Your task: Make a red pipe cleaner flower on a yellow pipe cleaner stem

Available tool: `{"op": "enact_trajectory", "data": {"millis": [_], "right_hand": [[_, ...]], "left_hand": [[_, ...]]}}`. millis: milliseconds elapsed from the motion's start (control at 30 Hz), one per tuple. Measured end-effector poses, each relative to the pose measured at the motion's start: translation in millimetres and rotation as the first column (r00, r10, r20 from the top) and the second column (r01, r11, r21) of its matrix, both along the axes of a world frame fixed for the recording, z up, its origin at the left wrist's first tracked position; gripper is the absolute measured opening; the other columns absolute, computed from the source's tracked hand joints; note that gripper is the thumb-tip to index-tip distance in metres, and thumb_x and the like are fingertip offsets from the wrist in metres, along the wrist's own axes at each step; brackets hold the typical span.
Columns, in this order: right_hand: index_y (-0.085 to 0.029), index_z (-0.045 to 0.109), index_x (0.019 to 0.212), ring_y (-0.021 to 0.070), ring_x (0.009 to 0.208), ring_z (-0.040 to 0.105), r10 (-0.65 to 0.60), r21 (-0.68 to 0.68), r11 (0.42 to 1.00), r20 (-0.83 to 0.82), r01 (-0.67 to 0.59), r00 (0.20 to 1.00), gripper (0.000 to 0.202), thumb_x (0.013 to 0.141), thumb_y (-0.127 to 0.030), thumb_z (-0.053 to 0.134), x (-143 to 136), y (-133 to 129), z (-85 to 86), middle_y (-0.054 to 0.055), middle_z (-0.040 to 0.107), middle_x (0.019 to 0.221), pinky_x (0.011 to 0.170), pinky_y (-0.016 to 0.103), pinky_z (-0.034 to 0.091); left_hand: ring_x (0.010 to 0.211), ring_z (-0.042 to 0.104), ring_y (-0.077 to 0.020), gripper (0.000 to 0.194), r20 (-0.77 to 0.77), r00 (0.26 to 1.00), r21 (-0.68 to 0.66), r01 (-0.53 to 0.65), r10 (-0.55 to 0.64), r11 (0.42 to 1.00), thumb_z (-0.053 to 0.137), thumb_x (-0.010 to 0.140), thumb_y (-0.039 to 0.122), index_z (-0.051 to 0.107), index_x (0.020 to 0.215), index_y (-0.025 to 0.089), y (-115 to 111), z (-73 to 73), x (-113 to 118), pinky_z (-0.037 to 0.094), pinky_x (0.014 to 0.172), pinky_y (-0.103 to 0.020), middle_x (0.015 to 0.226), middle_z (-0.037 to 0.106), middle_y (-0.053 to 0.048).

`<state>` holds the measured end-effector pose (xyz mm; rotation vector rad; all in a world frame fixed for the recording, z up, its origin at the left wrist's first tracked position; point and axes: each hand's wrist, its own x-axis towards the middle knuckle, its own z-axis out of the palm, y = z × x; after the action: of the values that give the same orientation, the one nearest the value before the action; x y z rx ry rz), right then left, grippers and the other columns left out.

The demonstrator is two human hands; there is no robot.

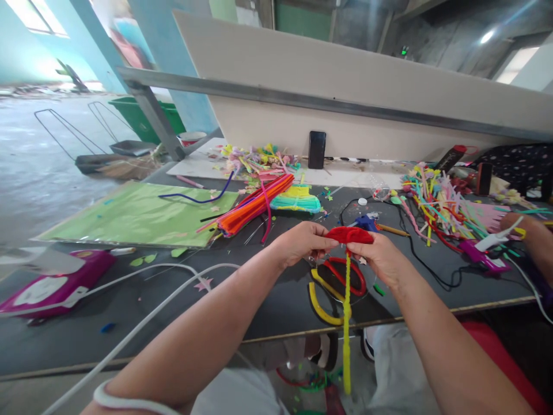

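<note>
Holding a red fuzzy piece (349,234) up between two hands, the person has the work right over the front edge of the tabletop (276,308), and a yellow stem (347,334) dangles straight down beneath it! So how far along is this? The red part looks formed, folded into a broad, rounded shape, and the yellow length hangs from its underside. Whether the two are truly fastened or merely pinched together, nobody can tell from this angle. Not set down yet, so the handling looks unfinished.

Now to the grip! Left hand (302,243): thumb and fingers closed on the red piece's left end. Right hand (380,253): thumb pressing near the spot where yellow meets red, fingers behind and partly hidden, closed on the other end. Both sides engaged, neither hand free!

Below them lie red and yellow curved handles (317,302), with a blue glue gun (367,222) just beyond the right hand. Farther back, an orange bundle of stems (254,207) sits beside a turquoise bundle (298,203), plenty of loose material, and none of it in either hand.
</note>
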<state>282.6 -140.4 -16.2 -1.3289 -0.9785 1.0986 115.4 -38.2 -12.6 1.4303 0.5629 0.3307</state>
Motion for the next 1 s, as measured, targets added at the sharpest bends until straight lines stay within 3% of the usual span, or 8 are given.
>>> {"op": "enact_trajectory", "data": {"millis": [300,533,800,1000], "right_hand": [[-0.017,0.073,0.094,0.0118,0.057,0.043,-0.024,0.001,1.000,0.117,0.024,0.993,0.034,0.063,-0.029,0.069,-8,-3,3.5,0.001,0.065,0.068,0.055,0.026,0.032],[-0.016,0.072,0.092,0.0128,0.057,0.045,-0.117,0.001,0.993,0.125,0.118,0.985,0.035,0.061,-0.032,0.072,-3,-2,-2.0,0.001,0.063,0.066,0.057,0.028,0.034],[-0.016,0.072,0.089,0.0124,0.054,0.045,-0.143,-0.006,0.989,0.134,0.145,0.981,0.035,0.059,-0.032,0.074,-1,-2,-4.0,0.000,0.063,0.063,0.056,0.028,0.034],[-0.017,0.070,0.092,0.0121,0.056,0.045,-0.140,0.036,0.990,0.064,0.138,0.988,0.034,0.060,-0.031,0.073,-5,-2,-4.3,-0.001,0.063,0.066,0.055,0.027,0.033]], "left_hand": [[0.039,0.049,-0.0089,0.022,-0.031,0.997,-0.081,-0.078,0.076,0.994,0.069,0.062,0.024,0.052,0.052,0.014,2,-4.3,4,0.036,0.042,-0.021,0.044,0.052,0.001],[0.056,0.062,-0.0127,0.039,-0.015,1.000,-0.184,0.023,-0.026,0.983,0.073,0.065,0.046,0.063,0.077,0.010,16,1.6,-9,0.049,0.057,-0.026,0.069,0.067,-0.007],[0.053,0.061,-0.0117,0.036,-0.013,1.000,-0.152,-0.001,-0.001,0.988,0.075,0.064,0.042,0.060,0.069,0.010,15,-4.0,-6,0.047,0.054,-0.023,0.060,0.062,-0.004],[0.053,0.062,-0.0131,0.032,-0.013,0.996,-0.149,-0.086,0.085,0.985,0.076,0.064,0.036,0.058,0.068,0.010,11,-2.5,-4,0.050,0.056,-0.025,0.054,0.058,-0.001]]}}
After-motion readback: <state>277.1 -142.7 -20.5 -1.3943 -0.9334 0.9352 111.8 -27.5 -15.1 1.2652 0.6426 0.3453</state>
